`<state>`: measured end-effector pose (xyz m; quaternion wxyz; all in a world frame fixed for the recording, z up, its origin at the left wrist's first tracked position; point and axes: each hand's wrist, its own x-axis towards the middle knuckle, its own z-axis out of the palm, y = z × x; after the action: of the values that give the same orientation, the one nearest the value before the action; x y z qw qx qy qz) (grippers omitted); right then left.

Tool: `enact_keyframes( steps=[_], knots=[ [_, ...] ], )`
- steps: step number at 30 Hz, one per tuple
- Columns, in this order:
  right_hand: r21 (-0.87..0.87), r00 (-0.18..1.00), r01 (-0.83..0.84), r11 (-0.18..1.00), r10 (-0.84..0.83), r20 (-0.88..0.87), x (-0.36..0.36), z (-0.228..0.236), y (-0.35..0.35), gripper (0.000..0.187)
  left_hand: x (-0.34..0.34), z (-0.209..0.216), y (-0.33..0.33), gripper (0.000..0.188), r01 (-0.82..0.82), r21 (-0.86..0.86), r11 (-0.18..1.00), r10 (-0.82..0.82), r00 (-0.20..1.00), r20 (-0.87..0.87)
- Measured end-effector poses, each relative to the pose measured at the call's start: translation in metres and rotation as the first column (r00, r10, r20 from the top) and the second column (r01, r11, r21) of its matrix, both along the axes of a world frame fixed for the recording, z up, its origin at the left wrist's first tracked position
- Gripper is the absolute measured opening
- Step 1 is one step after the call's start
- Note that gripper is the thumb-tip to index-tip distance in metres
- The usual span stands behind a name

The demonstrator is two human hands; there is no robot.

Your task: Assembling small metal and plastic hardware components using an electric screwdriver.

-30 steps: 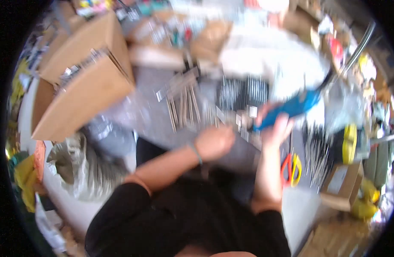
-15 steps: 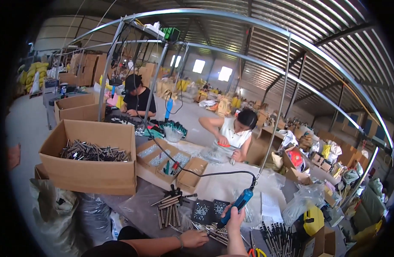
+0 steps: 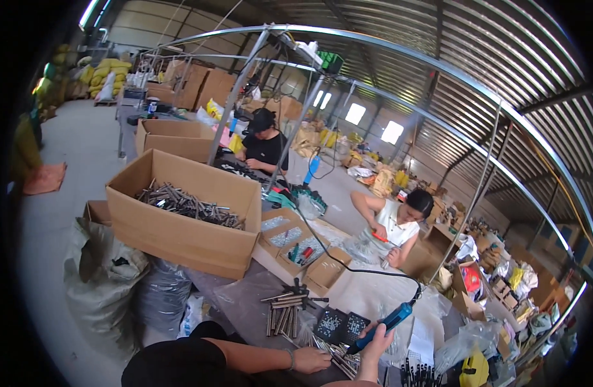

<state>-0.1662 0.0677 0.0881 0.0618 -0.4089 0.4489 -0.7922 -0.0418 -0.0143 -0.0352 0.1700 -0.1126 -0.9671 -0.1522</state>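
A blue electric screwdriver [image 3: 397, 315] hangs from a black cable, tilted, and my right hand [image 3: 376, 344] is wrapped round its lower part. Its tip points down at a pile of slim metal rods [image 3: 345, 365] on the bench. At the left edge of this pile, my left hand [image 3: 312, 360] has its fingers closed; what they pinch is too small to make out. Just beyond the hands lie two black trays [image 3: 340, 325] dotted with small pale pieces. Left of them is a stack of metal rods with black ends [image 3: 285, 316].
A large cardboard box [image 3: 187, 232] full of metal tubes stands at the left. Smaller cartons [image 3: 327, 269] sit on the bench ahead. Black-tipped rods [image 3: 420, 375] and a yellow object [image 3: 475, 371] lie at the right. Two people [image 3: 399, 222] work across the bench.
My view has turned to the left, so the whole scene sits further right. My right hand keeps its hold on the screwdriver, and my left hand stays by the rods.
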Motion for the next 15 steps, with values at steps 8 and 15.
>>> enact_keyframes(
  steps=[8,15],
  knots=[
    [0.001,1.000,0.016,1.000,-0.016,0.022,0.000,0.004,-0.003,0.026,-0.003,-0.010,-0.006,0.017,0.069,0.065,0.996,-0.066,0.997,-0.039],
    [0.013,1.000,0.028,1.000,-0.028,-0.011,-0.003,0.005,-0.004,0.026,0.000,-0.010,-0.003,0.019,0.041,0.081,0.996,-0.035,0.996,-0.076]
  ],
)
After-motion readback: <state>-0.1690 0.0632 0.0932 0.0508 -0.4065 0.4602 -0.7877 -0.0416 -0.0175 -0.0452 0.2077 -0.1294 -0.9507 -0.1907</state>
